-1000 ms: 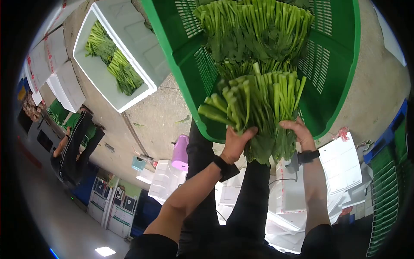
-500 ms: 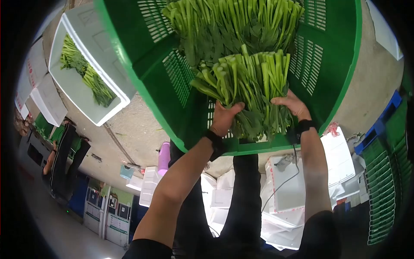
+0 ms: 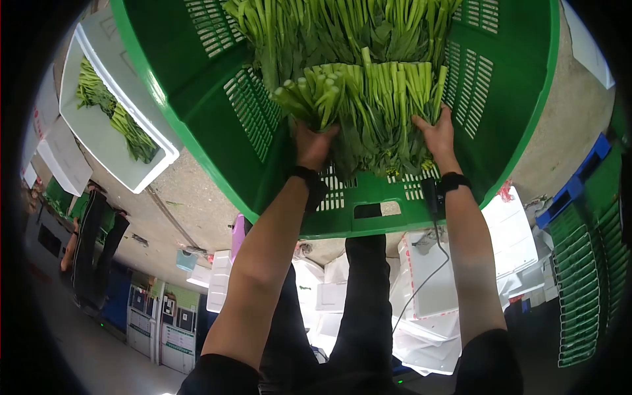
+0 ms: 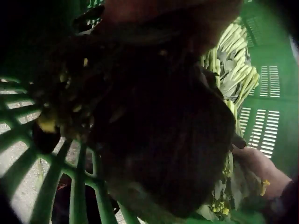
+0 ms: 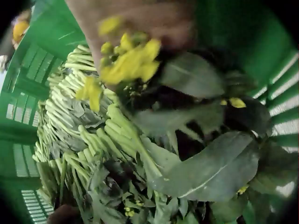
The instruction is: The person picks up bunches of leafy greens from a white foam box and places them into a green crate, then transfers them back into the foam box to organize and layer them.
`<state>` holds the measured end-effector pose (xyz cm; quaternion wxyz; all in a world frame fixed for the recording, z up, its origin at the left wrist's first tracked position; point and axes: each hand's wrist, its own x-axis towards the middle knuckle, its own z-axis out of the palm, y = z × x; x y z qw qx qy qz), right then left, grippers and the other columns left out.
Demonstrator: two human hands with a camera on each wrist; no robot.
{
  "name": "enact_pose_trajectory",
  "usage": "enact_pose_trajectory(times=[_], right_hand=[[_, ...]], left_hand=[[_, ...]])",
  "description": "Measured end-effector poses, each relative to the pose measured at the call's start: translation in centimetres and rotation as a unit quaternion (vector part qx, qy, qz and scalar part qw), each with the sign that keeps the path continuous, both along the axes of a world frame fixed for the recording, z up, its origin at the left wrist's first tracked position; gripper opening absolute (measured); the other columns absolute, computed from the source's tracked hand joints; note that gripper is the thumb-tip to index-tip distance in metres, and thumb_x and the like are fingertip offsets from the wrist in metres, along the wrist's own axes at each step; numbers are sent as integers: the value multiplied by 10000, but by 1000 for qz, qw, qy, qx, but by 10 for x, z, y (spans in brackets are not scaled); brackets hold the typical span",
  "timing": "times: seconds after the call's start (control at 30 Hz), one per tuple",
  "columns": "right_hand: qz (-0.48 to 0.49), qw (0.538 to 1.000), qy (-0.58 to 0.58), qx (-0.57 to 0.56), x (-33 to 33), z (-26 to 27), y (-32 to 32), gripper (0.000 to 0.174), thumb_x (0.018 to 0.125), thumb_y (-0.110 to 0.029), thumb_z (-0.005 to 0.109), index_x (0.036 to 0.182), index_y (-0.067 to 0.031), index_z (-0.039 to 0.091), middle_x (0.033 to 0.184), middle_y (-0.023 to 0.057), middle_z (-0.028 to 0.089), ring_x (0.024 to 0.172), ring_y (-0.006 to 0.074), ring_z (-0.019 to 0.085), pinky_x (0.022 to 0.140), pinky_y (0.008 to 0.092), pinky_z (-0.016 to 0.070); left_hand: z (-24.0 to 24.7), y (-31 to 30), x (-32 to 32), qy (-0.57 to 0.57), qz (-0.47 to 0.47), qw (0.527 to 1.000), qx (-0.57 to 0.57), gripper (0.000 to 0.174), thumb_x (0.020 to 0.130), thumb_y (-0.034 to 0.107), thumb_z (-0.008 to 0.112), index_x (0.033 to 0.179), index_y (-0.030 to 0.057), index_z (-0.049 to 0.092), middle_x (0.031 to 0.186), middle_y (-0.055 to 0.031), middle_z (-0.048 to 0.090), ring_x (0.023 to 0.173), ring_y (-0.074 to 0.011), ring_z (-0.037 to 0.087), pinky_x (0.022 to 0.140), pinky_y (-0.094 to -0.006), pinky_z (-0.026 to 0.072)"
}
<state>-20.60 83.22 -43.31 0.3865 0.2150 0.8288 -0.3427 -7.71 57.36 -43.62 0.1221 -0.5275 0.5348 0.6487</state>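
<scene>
In the head view a green slotted basket (image 3: 368, 220) holds a back row of leafy green stalks (image 3: 342, 26), and a nearer bunch (image 3: 388, 99) lies in front with cut ends pointing away. My left hand (image 3: 313, 145) grips the left part of this nearer bunch, thumb across the leaves, its stalks tilted up. At the bunch's right edge my right hand (image 3: 437, 135) has its thumb and fingers spread around the outer stalks. Dark leaves (image 4: 163, 130) fill much of the left wrist view; yellow flowers (image 5: 131, 60) hang near the right hand in the right wrist view.
A white foam box (image 3: 170, 158) with more green bunches stands at the left. White boxes and lids (image 3: 431, 283) lie beyond the basket's near rim. Green crates (image 3: 579, 289) are at the right, and another person (image 3: 95, 243) is at the far left. A cable hangs by my right wrist.
Both hands have moved further into the basket with the nearer bunch, which now lies lower against the back row. My left hand has shifted left. The basket fills more of the head view.
</scene>
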Motion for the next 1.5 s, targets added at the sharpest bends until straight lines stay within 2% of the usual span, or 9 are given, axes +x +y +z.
enact_pose_trajectory(times=[0.2, 0.3, 0.63, 0.7, 0.77, 0.93, 1.13, 1.3, 1.5], right_hand=[[129, 980, 48, 147, -6, -5, -18, 1013, 636, -241, 868, 1392, 67, 269, 1310, 257, 491, 1161, 325, 535, 978, 371, 434], [-85, 986, -126, 66, -11, 4, -30, 1016, 591, -229, 884, 1371, 60, 301, 1328, 240, 468, 1181, 322, 517, 985, 372, 436], [-73, 980, -53, -179, 3, 36, -37, 816, 641, 0, 789, 1341, -28, 371, 1220, 103, 552, 1116, 196, 548, 943, 317, 448], [-42, 985, -60, -155, -4, 13, -15, 862, 660, -59, 827, 1373, -38, 344, 1259, 143, 548, 1122, 215, 557, 955, 340, 448], [81, 995, 43, 42, -1, -8, 0, 938, 666, -142, 855, 1409, -26, 294, 1294, 201, 527, 1151, 260, 551, 975, 376, 440], [251, 911, 181, 272, 1, 37, -57, 862, 747, -289, 778, 1417, -36, 299, 1371, 201, 419, 1188, 398, 470, 966, 497, 414], [275, 956, 103, -14, 28, 51, -131, 764, 780, -406, 717, 1385, -89, 376, 1317, 216, 424, 1137, 439, 467, 904, 530, 425], [347, 934, 21, 79, 44, 43, -193, 1052, 725, -479, 765, 1512, -183, 132, 1507, 242, 171, 1295, 525, 303, 936, 654, 384], [263, 954, -49, 134, 47, 23, -207, 1233, 682, -425, 817, 1516, -251, -74, 1551, 226, -86, 1379, 534, 122, 1006, 696, 307]], left_hand=[[17, -4, -25, -78, 77, 993, 37, 840, 651, 87, 798, 1335, -81, 341, 1257, -211, 530, 1164, -327, 524, 1028, -385, 400], [10, 21, -20, -108, -60, 979, -163, 973, 610, 140, 843, 1357, -95, 266, 1298, -229, 483, 1201, -329, 493, 1041, -386, 393], [27, 27, -7, 79, -20, 973, 215, 873, 658, -108, 745, 1375, 50, 274, 1246, -115, 544, 1145, -224, 551, 980, -344, 451], [15, 20, 2, 45, -13, 982, 185, 890, 652, 40, 842, 1355, 3, 297, 1340, -143, 479, 1169, -243, 528, 1001, -360, 439], [-5, 12, 8, -129, -53, 982, -128, 987, 624, 96, 872, 1375, -20, 242, 1355, -174, 436, 1183, -268, 503, 1024, -366, 416], [26, 8, -16, -322, -283, 890, -154, 1129, 628, 330, 855, 1402, -107, 160, 1362, -268, 369, 1312, -372, 345, 1116, -411, 277], [10, 23, 16, -126, -365, 902, -194, 1048, 738, 349, 725, 1459, -77, 95, 1453, -305, 242, 1368, -421, 234, 1139, -440, 205], [33, -3, 18, -67, -83, 983, 146, 730, 798, 77, 603, 1453, 4, 289, 1407, -187, 412, 1308, -293, 391, 1090, -369, 300], [34, 4, 16, -194, 248, 945, 89, 559, 829, -84, 505, 1366, 25, 394, 1159, -128, 570, 1026, -235, 599, 789, -369, 534]])
